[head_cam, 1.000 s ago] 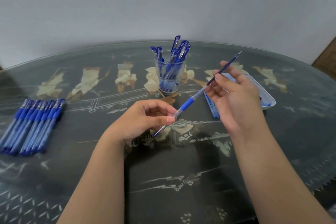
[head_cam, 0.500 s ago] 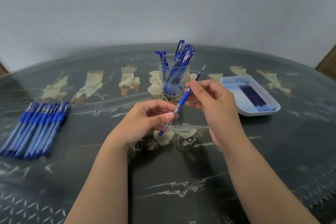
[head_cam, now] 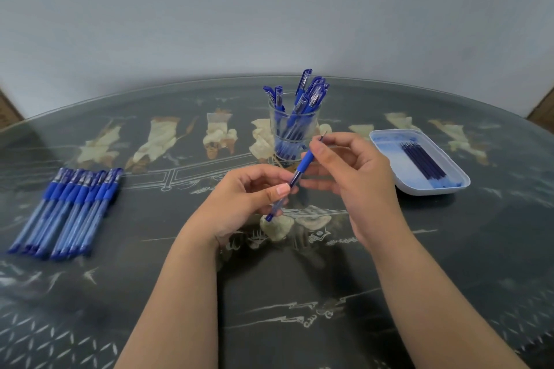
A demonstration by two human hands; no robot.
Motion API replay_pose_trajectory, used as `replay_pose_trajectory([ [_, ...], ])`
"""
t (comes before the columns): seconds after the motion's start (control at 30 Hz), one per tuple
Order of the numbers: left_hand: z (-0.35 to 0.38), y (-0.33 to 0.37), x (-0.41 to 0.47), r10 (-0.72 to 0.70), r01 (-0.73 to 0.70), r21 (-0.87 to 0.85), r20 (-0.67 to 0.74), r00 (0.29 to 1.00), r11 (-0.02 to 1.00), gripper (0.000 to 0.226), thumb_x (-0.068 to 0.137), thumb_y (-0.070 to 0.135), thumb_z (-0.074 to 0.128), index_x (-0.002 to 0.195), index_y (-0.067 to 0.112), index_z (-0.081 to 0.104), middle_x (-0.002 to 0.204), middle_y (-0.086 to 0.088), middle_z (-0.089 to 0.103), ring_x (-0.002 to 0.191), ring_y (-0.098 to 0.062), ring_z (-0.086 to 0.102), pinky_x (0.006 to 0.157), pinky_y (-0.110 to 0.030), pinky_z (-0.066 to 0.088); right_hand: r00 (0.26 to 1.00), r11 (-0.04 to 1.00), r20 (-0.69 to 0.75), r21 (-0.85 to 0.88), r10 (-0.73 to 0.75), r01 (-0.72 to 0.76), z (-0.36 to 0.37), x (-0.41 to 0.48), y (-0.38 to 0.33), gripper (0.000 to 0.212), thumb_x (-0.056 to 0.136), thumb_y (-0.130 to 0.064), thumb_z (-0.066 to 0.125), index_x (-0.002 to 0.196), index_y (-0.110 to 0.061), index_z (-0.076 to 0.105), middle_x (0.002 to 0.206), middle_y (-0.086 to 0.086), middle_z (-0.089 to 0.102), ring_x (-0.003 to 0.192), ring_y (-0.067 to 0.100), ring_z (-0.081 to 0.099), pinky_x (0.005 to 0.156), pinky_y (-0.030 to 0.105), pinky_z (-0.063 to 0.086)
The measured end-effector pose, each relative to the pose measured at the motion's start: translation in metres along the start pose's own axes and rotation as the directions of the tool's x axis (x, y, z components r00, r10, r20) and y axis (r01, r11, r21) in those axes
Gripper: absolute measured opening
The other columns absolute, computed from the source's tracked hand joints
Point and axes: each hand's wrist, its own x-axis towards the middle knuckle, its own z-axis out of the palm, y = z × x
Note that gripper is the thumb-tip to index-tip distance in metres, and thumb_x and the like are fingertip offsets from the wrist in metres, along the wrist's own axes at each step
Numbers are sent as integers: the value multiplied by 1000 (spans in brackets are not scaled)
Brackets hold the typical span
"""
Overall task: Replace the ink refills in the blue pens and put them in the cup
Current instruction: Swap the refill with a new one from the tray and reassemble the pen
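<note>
**Seating a refill in a pen held over the table**

The pen (head_cam: 299,171) is held in the air between both hands, just in front of the glass cup (head_cam: 315,124) and above the table (head_cam: 299,293). The left hand (head_cam: 248,198) pinches the clear barrel between thumb and curled fingers. The right hand (head_cam: 356,177) pinches the front end, just above the blue grip, with thumb and forefinger; its other fingers are loosely spread.

The step in hand appears to be closing the front of the pen over a fresh refill. To do it well, the left hand should hold the barrel fixed while the right hand alone turns or presses, in line with the barrel. A sideways load would probably bend the thin point.

The long axis runs diagonally. The blue end plug lies low and to the left, nearest the person. The writing point is raised, up and to the right, towards the cup.

Capped pens already stand in the cup. A row of pens (head_cam: 72,207) lies to the left, and spare refills (head_cam: 421,163) lie in the white tray (head_cam: 386,141) to the right.
</note>
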Motion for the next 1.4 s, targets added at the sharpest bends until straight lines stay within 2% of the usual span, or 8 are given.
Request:
replay_pose_trajectory([
  [0.2, -10, -2, -4, 39, -65, -106, -238, 971, 992, 19, 83, 11, 64, 101, 12, 69, 86, 1, 73, 73, -12, 64, 70, -27, 56, 998, 992, 27, -111, 65, -62, -1, 1, 14, 7, 90, -17, 68, 97, -18, 69, 87, 6, 75, 82, 22, 73, 68, 34, 61],
  [0.37, -15, 0, -8, 60, -97, -75, -395, 917, 993, 17, 92, 8, 60, 101, 17, 70, 89, 1, 70, 75, -14, 60, 81, -36, 54, 994, 793, 75, -601, -75, 105, 5, 2, 45, 11, 86, -17, 73, 90, -27, 71, 81, -11, 68, 77, 0, 60, 70, 11, 45],
  [0.57, -24, 6, -13, 55, -77, -26, -484, 873, 997, 18, 94, 7, 59, 103, 17, 70, 89, 2, 70, 75, -16, 58, 83, -38, 52, 954, 559, 279, -777, -106, 289, 22, 7, 64, 20, 88, -20, 70, 107, -24, 72, 93, -12, 52, 97, 10, 48, 88, 25, 40],
  [0.83, -35, -6, -27, 46, -60, -7, -548, 835, 998, 18, 95, 6, 58, 110, 9, 68, 84, 5, 69, 74, -14, 57, 67, -22, 52, 962, 410, 265, -872, -66, 268, 61, 25, 63, 30, 92, -38, 63, 119, -25, 67, 111, -2, 60, 107, 20, 48, 96, 34, 41],
  [1.0, -36, -9, -29, 60, -88, -23, -557, 828, 996, 18, 95, 7, 58, 108, 11, 68, 80, 5, 69, 73, -12, 60, 68, -21, 54, 961, 273, 269, -922, -60, 275, 72, 32, 70, 19, 93, -37, 61, 106, -29, 71, 106, -4, 59, 103, 20, 46, 91, 33, 36],
  [1.07, -36, -10, -29, 68, -101, -28, -560, 826, 995, 17, 94, 6, 58, 107, 10, 68, 82, -1, 66, 74, -14, 59, 67, -21, 52, 963, 360, 251, -894, -94, 268, 75, 36, 72, 13, 93, -31, 63, 100, -26, 73, 101, -5, 64, 100, 19, 51, 89, 33, 39],
  [1.2, -37, -11, -26, 83, -127, -35, -584, 807, 991, 17, 95, 6, 58, 106, 12, 69, 83, 0, 69, 73, -14, 59, 66, -20, 52, 986, 811, 127, -563, -105, 159, 77, 45, 54, 9, 92, -18, 67, 93, -26, 71, 89, -15, 69, 85, -2, 63, 75, 3, 42],
  [1.4, -32, -16, -21, 179, -139, 113, -596, 783, 984, 24, 95, 6, 59, 97, 27, 71, 93, 11, 74, 86, -4, 66, 80, -17, 50, 989, 993, 85, 8, -120, 119, 63, 40, 22, 21, 94, -6, 60, 101, -22, 71, 95, -1, 77, 92, 16, 71, 83, 28, 58],
])
